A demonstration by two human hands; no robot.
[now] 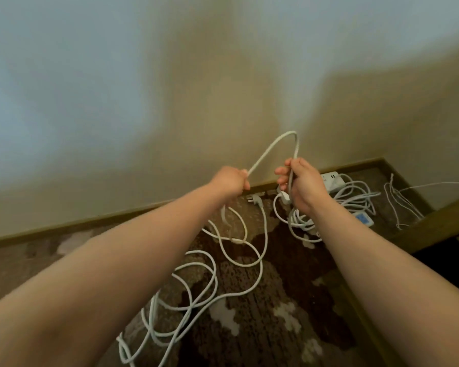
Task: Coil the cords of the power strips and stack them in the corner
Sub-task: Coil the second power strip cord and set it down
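Both my hands are raised in front of the wall corner with a white cord (270,148) arching between them. My left hand (231,181) grips one side of the loop. My right hand (301,182) holds the other side, fingers curled round the cord. From my hands the cord drops to the carpet and sprawls in loose tangled loops (196,287). Its plug (254,200) lies by the skirting board. A white power strip (333,181) lies in the corner on a pile of coiled cord (350,200); another strip (363,218) with a blue label lies just in front.
Patterned brown carpet (276,300) covers the floor. A dark skirting board (90,223) runs along both walls. A thin white cable (400,202) lies at the far right beside a dark wooden furniture edge (434,223).
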